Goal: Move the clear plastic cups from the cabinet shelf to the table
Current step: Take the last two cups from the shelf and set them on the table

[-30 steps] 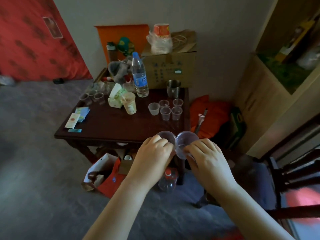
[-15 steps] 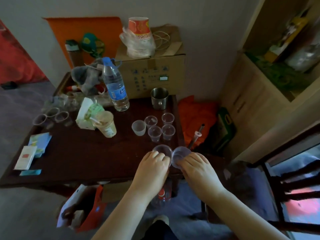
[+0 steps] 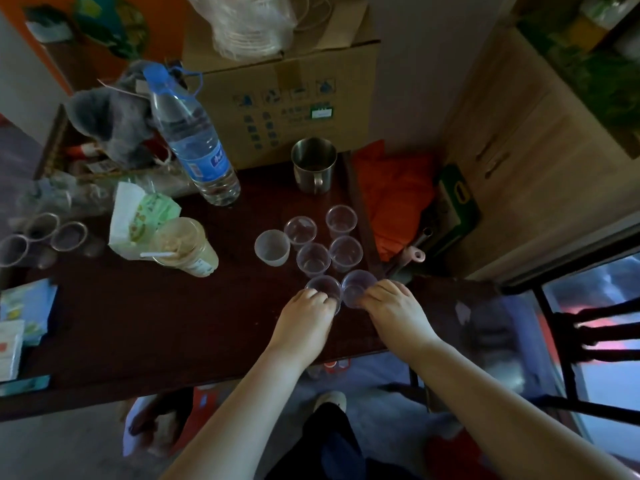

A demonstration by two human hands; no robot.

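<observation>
My left hand point(image 3: 306, 318) grips one clear plastic cup point(image 3: 322, 286) and my right hand point(image 3: 394, 308) grips a second clear cup point(image 3: 357, 285). Both cups are upright, side by side, low over or on the dark wooden table point(image 3: 156, 327) near its right edge. Just beyond them stands a cluster of several clear cups point(image 3: 313, 258) and one frosted white cup point(image 3: 272, 247). The wooden cabinet point(image 3: 540, 140) rises at the right, its open shelf at the top right corner.
A water bottle point(image 3: 194, 136), a steel mug point(image 3: 314, 164), a lidded drink cup point(image 3: 185, 245), a cardboard box point(image 3: 284, 98) and more clear cups point(image 3: 69, 235) at the left crowd the table. A dark chair point(image 3: 595, 327) stands at the right.
I have stepped closer to the table. Both hands have carried their cups forward, from the front edge to over the top, just short of the cluster.
</observation>
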